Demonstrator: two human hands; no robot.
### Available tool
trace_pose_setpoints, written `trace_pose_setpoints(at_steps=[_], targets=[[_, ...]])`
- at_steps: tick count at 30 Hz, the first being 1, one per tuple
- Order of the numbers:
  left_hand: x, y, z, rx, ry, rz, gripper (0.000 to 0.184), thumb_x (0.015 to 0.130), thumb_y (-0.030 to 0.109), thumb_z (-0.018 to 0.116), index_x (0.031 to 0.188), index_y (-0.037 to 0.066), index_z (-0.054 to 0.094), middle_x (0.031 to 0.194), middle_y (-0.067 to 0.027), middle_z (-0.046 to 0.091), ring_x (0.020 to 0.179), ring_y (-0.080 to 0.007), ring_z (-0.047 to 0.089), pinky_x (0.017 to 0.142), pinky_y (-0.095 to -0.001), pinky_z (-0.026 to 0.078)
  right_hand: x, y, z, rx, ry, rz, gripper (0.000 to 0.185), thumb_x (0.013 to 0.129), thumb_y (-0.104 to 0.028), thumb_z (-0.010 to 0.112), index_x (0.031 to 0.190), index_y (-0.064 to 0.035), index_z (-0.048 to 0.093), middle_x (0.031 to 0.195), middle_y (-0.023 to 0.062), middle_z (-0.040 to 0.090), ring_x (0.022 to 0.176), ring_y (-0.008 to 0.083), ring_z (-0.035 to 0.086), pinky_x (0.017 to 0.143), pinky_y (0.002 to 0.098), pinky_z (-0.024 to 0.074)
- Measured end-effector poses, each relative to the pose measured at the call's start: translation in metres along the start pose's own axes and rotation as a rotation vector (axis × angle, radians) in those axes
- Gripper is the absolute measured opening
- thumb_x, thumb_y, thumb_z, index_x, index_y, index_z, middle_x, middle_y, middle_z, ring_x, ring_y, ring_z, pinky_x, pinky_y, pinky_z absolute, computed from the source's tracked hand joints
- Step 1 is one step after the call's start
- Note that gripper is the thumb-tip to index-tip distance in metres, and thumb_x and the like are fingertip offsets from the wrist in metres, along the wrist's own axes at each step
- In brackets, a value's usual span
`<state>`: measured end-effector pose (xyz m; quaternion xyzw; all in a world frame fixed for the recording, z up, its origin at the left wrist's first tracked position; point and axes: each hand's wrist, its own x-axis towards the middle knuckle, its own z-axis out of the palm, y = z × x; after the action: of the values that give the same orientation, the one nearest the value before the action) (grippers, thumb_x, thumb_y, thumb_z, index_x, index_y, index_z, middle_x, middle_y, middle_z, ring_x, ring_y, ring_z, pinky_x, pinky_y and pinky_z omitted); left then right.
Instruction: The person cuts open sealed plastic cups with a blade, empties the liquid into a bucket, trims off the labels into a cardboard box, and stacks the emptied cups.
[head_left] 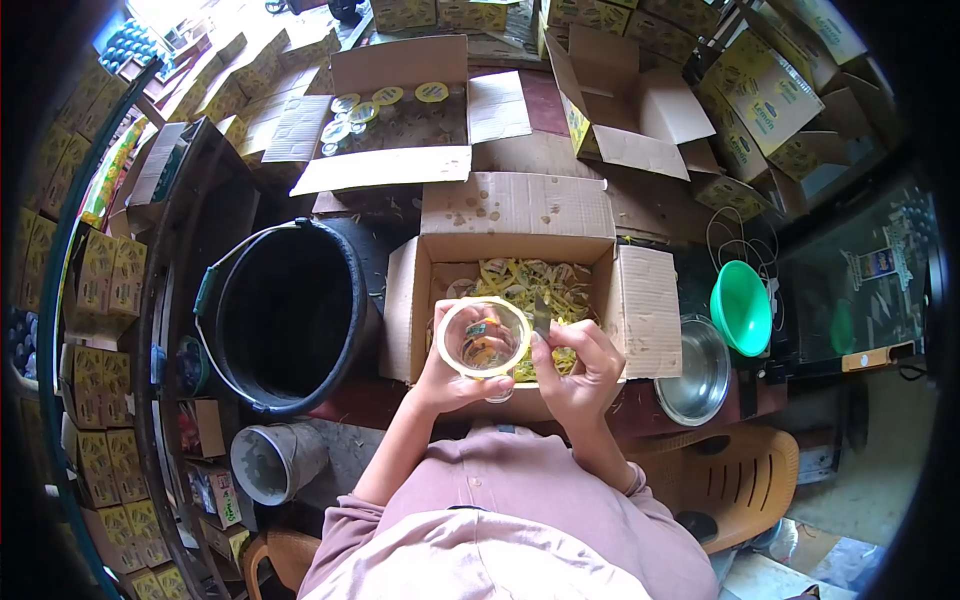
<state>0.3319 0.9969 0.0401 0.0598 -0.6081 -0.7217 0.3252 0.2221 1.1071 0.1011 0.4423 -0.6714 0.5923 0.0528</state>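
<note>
You're holding the cup (484,345) mid-frame in your left hand (447,388), fingers curling around it, yellow rim facing the camera. Your right hand (587,368) is pinching a small blade (541,316) just beside the rim's right side; can't tell if it's touching. Looks like you're working the rim edge; next move probably calls for a steady cup, fingertips off the blade's path. Both hands are hovering over the near part of the box (520,247), scraps (545,280) lying inside. Flaps (650,310) are spreading left and right; bucket (362,305) is limiting room at left, steel bowl (700,385) at right. Most room's lying up-frame, over the box.
</note>
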Motion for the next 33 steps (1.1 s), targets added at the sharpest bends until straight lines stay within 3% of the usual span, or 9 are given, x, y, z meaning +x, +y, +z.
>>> trace_pose_setpoints(at_steps=[2, 5, 21, 27, 33], targets=[[0.001, 0.001, 0.003, -0.042, 0.005, 0.028, 0.077, 0.063, 0.015, 0.080, 0.119, 0.003, 0.029, 0.114, -0.0106, 0.036, 0.105, -0.0196, 0.048, 0.086, -0.0318, 0.047, -0.002, -0.002, 0.002, -0.013, 0.013, -0.011, 0.016, 0.065, 0.004, 0.069, 0.079, -0.0005, 0.063, 0.065, 0.0044, 0.057, 0.054, 0.0087, 0.053, 0.041, 0.0209, 0.0342], [0.000, 0.008, 0.004, 0.034, 0.016, -0.015, 0.070, 0.068, 0.006, 0.074, 0.121, 0.005, 0.027, 0.114, -0.0119, 0.040, 0.106, -0.0205, 0.049, 0.089, -0.0333, 0.044, -0.005, -0.002, 0.004, -0.033, 0.028, 0.005, 0.021, 0.065, 0.006, 0.067, 0.085, -0.0013, 0.065, 0.067, 0.0073, 0.059, 0.058, 0.0149, 0.059, 0.053, 0.0250, 0.0466], [0.001, 0.001, 0.003, 0.133, 0.056, 0.068, 0.073, 0.067, 0.004, 0.074, 0.122, 0.004, 0.025, 0.115, -0.0129, 0.036, 0.106, -0.0212, 0.048, 0.088, -0.0327, 0.044, -0.013, -0.003, 0.012, -0.080, 0.118, -0.114, 0.021, 0.063, 0.005, 0.068, 0.084, -0.0005, 0.065, 0.065, 0.0070, 0.059, 0.055, 0.0149, 0.058, 0.052, 0.0243, 0.0472], [-0.004, -0.008, 0.000, 0.298, 0.044, 0.102, 0.080, 0.066, 0.007, 0.077, 0.124, 0.003, 0.023, 0.119, -0.0146, 0.030, 0.109, -0.0235, 0.044, 0.088, -0.0337, 0.044, -0.013, -0.004, 0.013, -0.075, 0.105, -0.098, 0.022, 0.064, 0.005, 0.068, 0.085, -0.0004, 0.065, 0.065, 0.0070, 0.059, 0.055, 0.0147, 0.058, 0.052, 0.0244, 0.0474], [-0.001, 0.005, 0.002, 0.665, -0.026, 0.261, 0.083, 0.065, 0.010, 0.077, 0.126, 0.004, 0.020, 0.120, -0.0162, 0.028, 0.108, -0.0266, 0.045, 0.088, -0.0361, 0.044, -0.010, -0.002, 0.013, -0.149, 0.128, -0.127, 0.027, 0.062, 0.005, 0.068, 0.088, -0.0010, 0.066, 0.066, 0.0064, 0.058, 0.055, 0.0145, 0.058, 0.052, 0.0239, 0.0472]])
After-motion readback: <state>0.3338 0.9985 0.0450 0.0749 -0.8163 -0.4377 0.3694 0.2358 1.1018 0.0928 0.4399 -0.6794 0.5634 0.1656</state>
